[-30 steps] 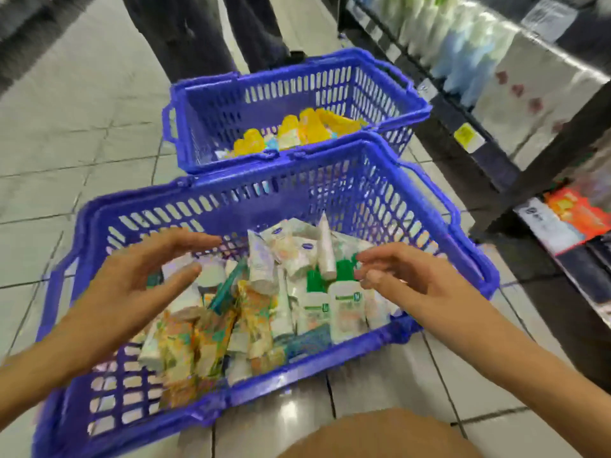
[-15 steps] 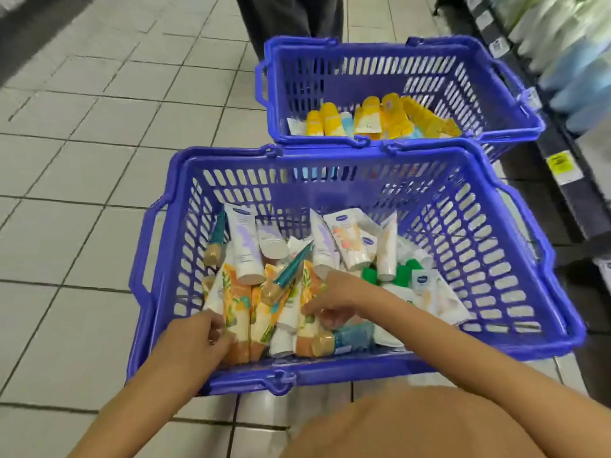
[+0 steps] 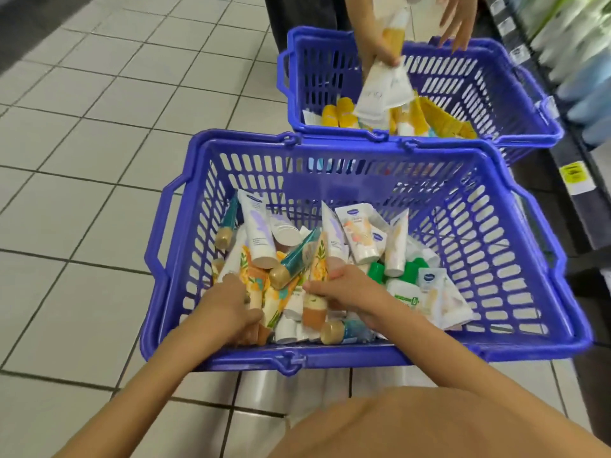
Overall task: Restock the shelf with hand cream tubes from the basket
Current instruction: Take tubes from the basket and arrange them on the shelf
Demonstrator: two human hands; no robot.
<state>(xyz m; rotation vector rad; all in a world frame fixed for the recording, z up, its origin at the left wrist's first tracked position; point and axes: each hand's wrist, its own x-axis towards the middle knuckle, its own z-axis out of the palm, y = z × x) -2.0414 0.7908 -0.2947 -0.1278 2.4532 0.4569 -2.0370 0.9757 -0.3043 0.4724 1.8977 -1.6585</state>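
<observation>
Reach ends inside the basket [image 3: 396,353]: open hover gives way to grasp
Here the left hand [image 3: 231,305] and right hand [image 3: 344,289] each clamp floral tubes [image 3: 271,299]; lifting can follow

We look down into near blue basket [image 3: 330,360] on tiled floor [image 3: 82,160], heaped with hand cream tubes [image 3: 360,236]. Our left hand [image 3: 228,307] grips orange floral tubes [image 3: 269,300] at pile's near left. Our right hand [image 3: 347,290] curls round brown-capped tube [image 3: 313,314] just beside. Teal tube [image 3: 294,259] lies tilted above both hands. Beyond, second blue basket [image 3: 515,136] holds yellow tubes [image 3: 344,114]. Another person's hand [image 3: 380,47] holds white tubes [image 3: 383,90] over it. Shelf [image 3: 582,77] at right, blurred.
</observation>
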